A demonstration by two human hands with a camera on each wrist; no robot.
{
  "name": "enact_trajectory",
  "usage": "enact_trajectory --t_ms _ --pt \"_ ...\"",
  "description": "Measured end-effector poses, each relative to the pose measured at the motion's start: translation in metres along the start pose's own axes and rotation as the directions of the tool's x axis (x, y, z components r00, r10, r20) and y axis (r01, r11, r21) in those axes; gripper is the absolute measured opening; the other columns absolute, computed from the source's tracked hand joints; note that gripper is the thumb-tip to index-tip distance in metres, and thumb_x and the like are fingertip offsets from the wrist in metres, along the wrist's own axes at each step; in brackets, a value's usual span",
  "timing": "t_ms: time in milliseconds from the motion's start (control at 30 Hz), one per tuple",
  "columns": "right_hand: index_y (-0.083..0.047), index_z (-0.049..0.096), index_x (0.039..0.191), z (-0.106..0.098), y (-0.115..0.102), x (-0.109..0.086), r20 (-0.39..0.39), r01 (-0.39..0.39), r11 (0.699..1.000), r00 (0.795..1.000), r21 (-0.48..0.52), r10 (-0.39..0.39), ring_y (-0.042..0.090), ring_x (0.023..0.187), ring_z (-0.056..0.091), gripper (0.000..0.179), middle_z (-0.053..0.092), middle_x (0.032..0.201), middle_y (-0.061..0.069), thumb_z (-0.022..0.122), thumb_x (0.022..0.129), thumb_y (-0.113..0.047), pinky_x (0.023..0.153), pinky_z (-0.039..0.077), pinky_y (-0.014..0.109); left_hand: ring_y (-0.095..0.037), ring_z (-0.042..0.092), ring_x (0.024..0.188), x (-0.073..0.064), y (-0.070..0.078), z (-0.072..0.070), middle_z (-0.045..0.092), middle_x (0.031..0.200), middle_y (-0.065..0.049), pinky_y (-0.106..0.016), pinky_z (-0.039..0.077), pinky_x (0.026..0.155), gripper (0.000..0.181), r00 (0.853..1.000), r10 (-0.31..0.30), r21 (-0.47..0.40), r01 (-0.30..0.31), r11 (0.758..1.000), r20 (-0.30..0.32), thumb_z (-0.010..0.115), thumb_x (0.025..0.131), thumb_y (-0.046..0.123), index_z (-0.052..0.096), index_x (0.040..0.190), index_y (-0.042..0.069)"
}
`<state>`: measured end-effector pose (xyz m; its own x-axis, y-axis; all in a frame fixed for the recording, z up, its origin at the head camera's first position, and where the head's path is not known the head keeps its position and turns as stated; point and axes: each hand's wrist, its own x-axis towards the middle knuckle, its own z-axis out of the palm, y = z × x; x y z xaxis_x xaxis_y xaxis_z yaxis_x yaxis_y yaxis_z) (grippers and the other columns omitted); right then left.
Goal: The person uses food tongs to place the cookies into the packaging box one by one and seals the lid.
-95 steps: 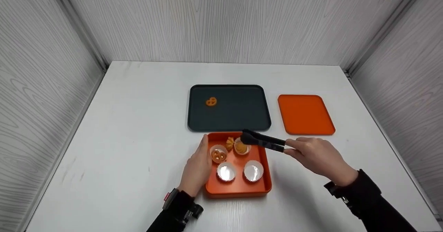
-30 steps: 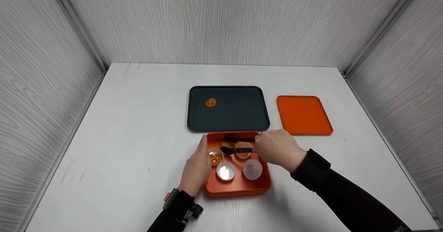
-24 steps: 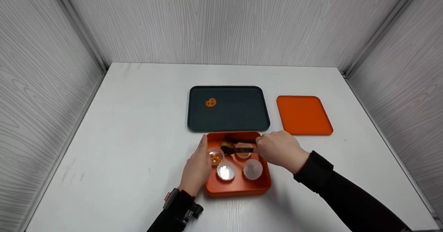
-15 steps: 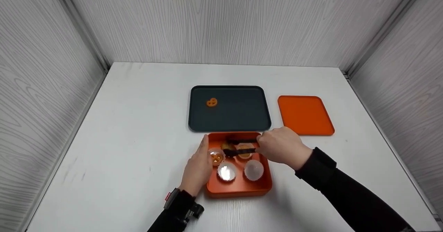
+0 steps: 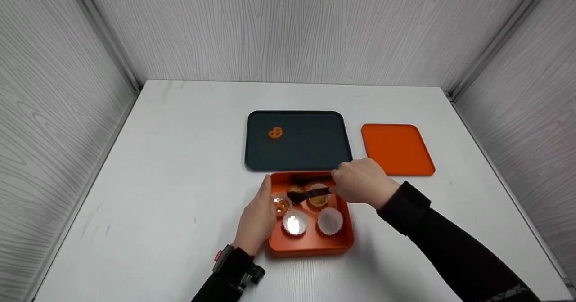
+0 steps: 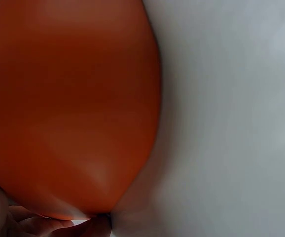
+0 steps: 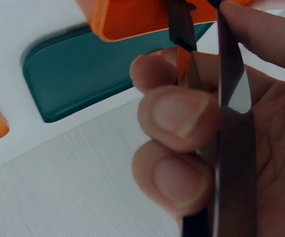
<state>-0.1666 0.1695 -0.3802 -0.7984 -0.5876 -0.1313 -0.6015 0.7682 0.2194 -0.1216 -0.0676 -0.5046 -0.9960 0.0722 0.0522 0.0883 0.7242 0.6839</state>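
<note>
My left hand [image 5: 256, 218] lies along the left wall of an orange box [image 5: 310, 249], its fingers straight. In the left wrist view the box's smooth side [image 6: 73, 98] fills much of the frame. My right hand [image 5: 362, 182] grips black tongs [image 5: 311, 195] over the back of the box. The tongs' two tips stand apart on either side of a small golden-brown snack piece [image 5: 295, 188]. Behind the tongs a paper cup [image 5: 320, 201] with a yellowish piece is partly hidden. A pretzel [image 5: 281, 207] sits in the cup beside my left fingers.
Two more white paper cups stand at the front of the box, the left one [image 5: 295, 223] and the right one [image 5: 330, 222]. A dark green tray [image 5: 310, 144] with one pretzel [image 5: 275, 132] lies behind. An orange lid-like plate [image 5: 397, 149] lies back right.
Over the last three seconds my right hand moved left, bringing the tongs across the box to the snack piece, their tips spread wider. Lately they shifted only slightly. My left hand stayed put.
</note>
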Motion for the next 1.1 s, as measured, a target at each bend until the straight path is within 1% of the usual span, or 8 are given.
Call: enact_trajectory --t_ms 167,367,500,633,733,800,933,1100 --pt "-0.012 0.061 0.070 0.003 0.006 0.003 0.008 0.038 0.998 0.999 0.043 -0.038 0.017 0.045 0.037 0.038 0.036 0.055 0.000 0.074 0.093 -0.039 0.041 0.025 0.027 -0.022 0.054 0.069 0.000 -0.002 0.000 0.040 0.161 -0.013 -0.046 0.058 0.083 0.061 1.000 -0.002 0.002 0.002 1.000 -0.011 0.050 0.105 0.009 0.026 0.161 0.003" --pt "-0.011 0.072 0.083 0.010 0.013 0.002 -0.043 0.102 0.993 0.994 0.051 -0.100 0.015 0.047 0.038 0.027 0.043 0.056 -0.001 0.075 0.093 -0.036 0.043 0.027 0.026 -0.018 0.045 0.062 -0.001 -0.003 0.002 0.040 0.161 -0.013 -0.043 0.058 0.077 0.061 1.000 0.000 -0.004 -0.001 1.000 -0.011 0.050 0.105 0.009 0.026 0.162 0.003" --pt "-0.012 0.070 0.082 0.014 0.016 -0.002 -0.076 0.130 0.991 0.989 0.037 -0.127 0.015 0.047 0.040 0.027 0.046 0.058 -0.002 0.076 0.092 -0.036 0.043 0.031 0.026 -0.018 0.045 0.060 -0.001 -0.003 0.002 0.041 0.161 -0.014 -0.041 0.056 0.070 0.061 1.000 0.006 -0.002 -0.006 1.000 -0.016 0.050 0.106 0.010 0.027 0.161 0.003" --pt "-0.012 0.069 0.080 0.016 0.020 -0.010 -0.126 0.146 0.989 0.982 0.022 -0.142 0.014 0.047 0.041 0.027 0.051 0.059 0.000 0.078 0.091 -0.034 0.042 0.032 0.025 -0.018 0.047 0.061 -0.001 -0.003 0.002 0.040 0.160 -0.015 -0.039 0.053 0.066 0.060 1.000 0.008 -0.008 -0.008 1.000 -0.013 0.049 0.106 0.010 0.027 0.161 0.002" --pt "-0.011 0.073 0.087 0.013 0.023 -0.019 -0.172 0.146 0.989 0.975 0.022 -0.140 0.014 0.047 0.043 0.023 0.060 0.064 0.002 0.079 0.090 -0.033 0.041 0.033 0.024 -0.020 0.050 0.066 -0.001 -0.003 0.002 0.039 0.161 -0.014 -0.040 0.055 0.071 0.061 1.000 0.006 -0.015 -0.006 1.000 -0.008 0.050 0.105 0.010 0.026 0.161 0.003" --pt "-0.011 0.074 0.088 0.010 0.026 -0.027 -0.203 0.147 0.989 0.969 0.020 -0.140 0.015 0.046 0.043 0.022 0.061 0.065 0.002 0.081 0.088 -0.032 0.041 0.033 0.024 -0.022 0.056 0.073 -0.001 -0.002 0.002 0.039 0.162 -0.013 -0.043 0.057 0.078 0.062 1.000 0.001 -0.017 -0.001 1.000 -0.004 0.050 0.105 0.009 0.026 0.162 0.003" --pt "-0.012 0.069 0.083 0.003 0.033 -0.044 -0.244 0.168 0.986 0.956 0.006 -0.161 0.013 0.046 0.041 0.023 0.057 0.061 0.000 0.083 0.087 -0.029 0.041 0.033 0.022 -0.028 0.064 0.089 -0.002 -0.001 0.002 0.038 0.162 -0.013 -0.047 0.057 0.092 0.062 1.000 -0.008 -0.025 0.008 1.000 0.004 0.050 0.106 0.009 0.025 0.162 0.003" --pt "-0.013 0.067 0.081 -0.007 0.038 -0.068 -0.250 0.180 0.984 0.952 -0.002 -0.175 0.010 0.046 0.037 0.023 0.053 0.060 -0.003 0.085 0.084 -0.028 0.040 0.028 0.021 -0.031 0.064 0.113 0.000 0.000 0.001 0.037 0.163 -0.012 -0.046 0.050 0.106 0.062 1.000 -0.015 -0.024 0.015 1.000 0.007 0.050 0.106 0.010 0.025 0.162 0.003"
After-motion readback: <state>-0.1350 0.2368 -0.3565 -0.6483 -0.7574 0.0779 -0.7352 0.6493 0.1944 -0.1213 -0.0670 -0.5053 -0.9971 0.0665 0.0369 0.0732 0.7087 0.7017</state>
